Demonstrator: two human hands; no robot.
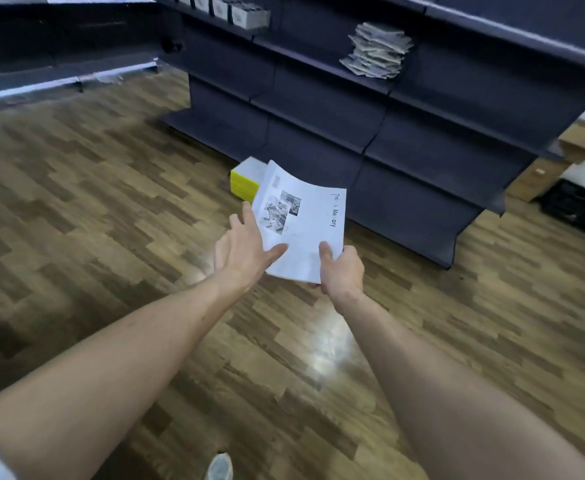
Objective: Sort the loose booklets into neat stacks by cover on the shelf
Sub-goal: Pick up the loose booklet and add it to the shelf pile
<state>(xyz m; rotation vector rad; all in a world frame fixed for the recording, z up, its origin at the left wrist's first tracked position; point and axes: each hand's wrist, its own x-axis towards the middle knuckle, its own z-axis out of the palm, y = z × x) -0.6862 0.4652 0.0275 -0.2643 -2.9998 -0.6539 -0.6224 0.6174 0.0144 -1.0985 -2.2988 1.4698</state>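
Note:
A white booklet [304,223] with black-and-white pictures and sideways title text is held out in front of me above the floor. My right hand [341,268] grips its near right corner, thumb on top. My left hand [246,247] rests with spread fingers against the booklet's left edge, thumb lying on the cover. Behind the booklet, a stack of yellow-spined booklets [246,180] sits on the floor at the foot of the dark shelf unit [318,109]. A messy pile of grey-white booklets [375,51] lies on an upper shelf.
Wood-pattern floor [111,202] spreads all around. Small white boxes [235,10] line the top shelf at the back. Another dark shelf unit [59,46] runs along the left. Cardboard boxes [561,157] and a black crate [582,209] stand at the right. My shoe [220,467] shows at the bottom.

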